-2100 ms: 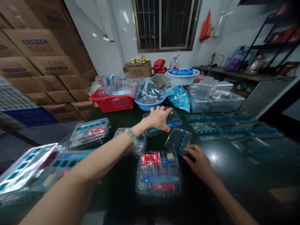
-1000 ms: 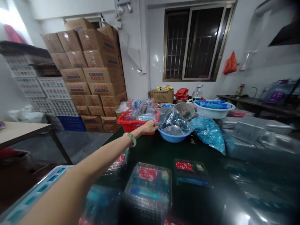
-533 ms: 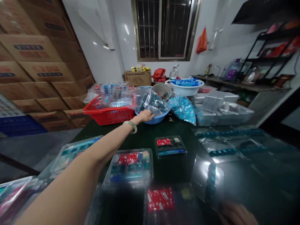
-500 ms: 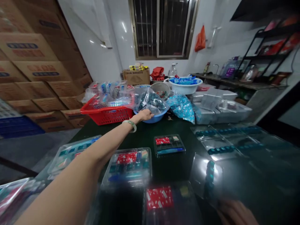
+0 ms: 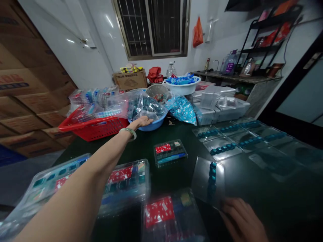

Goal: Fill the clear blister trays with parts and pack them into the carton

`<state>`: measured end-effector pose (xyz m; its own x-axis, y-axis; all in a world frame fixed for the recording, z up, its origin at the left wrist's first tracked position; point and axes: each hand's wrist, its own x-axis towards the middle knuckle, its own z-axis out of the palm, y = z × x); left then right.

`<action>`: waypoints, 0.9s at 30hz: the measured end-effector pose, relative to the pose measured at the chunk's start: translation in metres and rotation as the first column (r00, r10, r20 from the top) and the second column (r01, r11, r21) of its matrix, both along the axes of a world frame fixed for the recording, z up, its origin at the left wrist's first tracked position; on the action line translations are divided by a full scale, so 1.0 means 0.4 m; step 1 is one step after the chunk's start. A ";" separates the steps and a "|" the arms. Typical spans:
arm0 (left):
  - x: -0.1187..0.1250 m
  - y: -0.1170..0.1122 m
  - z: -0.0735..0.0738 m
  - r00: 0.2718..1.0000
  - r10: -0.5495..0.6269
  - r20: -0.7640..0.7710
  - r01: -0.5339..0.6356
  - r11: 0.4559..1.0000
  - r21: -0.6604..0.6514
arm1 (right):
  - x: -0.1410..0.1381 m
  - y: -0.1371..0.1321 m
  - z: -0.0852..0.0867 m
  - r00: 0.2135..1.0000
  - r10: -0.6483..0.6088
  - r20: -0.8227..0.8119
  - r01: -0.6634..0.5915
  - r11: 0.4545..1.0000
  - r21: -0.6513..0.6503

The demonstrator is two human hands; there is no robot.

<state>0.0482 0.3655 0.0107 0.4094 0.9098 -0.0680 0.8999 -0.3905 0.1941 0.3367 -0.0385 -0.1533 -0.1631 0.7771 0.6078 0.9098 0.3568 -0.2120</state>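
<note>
My left hand [image 5: 144, 121], with a pale bangle [image 5: 128, 133] at the wrist, reaches far forward to a blue basin [image 5: 152, 127]. Its fingers are closed on the clear plastic bag [image 5: 144, 107] of dark teal pieces in the basin; the fingertips are partly hidden. At lower right my right hand [image 5: 243, 218], somewhat blurred, pinches the near corner of a clear plastic tray [image 5: 199, 176]. A row of teal pieces [image 5: 212, 174] lies along that tray. Between my hands lie clear cases with red spotted cards, including a small case [image 5: 170, 152] and a nearer case [image 5: 160, 211].
A red basket [image 5: 101, 129] of packaged goods stands left of the basin. To its right are a blue patterned bag [image 5: 182, 109] and stacked clear boxes [image 5: 217, 111]. Trays with teal rows [image 5: 224, 148] cover the table's right side. Cartons [image 5: 27, 111] are piled at left.
The camera view has turned right, so everything shifts left in it. My left hand stays at the bag in the basin. My right hand shows more fully beside the tray.
</note>
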 end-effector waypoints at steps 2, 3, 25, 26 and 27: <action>-0.012 0.002 0.004 1.000 0.000 -0.020 0.000 1.000 -0.020 | 0.000 -0.001 -0.002 1.000 0.003 -0.010 -0.003 1.000 0.001; -0.019 0.002 0.005 1.000 -0.006 -0.029 0.005 1.000 -0.026 | 0.000 -0.003 -0.002 1.000 0.001 -0.015 -0.001 1.000 -0.003; -0.030 0.039 -0.030 0.994 -0.099 -0.055 0.107 0.979 0.171 | -0.021 -0.012 0.026 0.976 -0.058 -0.212 0.033 0.992 -0.118; -0.027 0.043 -0.034 0.993 -0.089 -0.074 0.101 0.980 0.171 | -0.021 -0.011 0.025 0.975 -0.057 -0.217 0.033 0.993 -0.113; -0.027 0.044 -0.038 0.993 -0.082 -0.088 0.097 0.980 0.173 | -0.022 -0.011 0.025 0.974 -0.056 -0.222 0.032 0.993 -0.110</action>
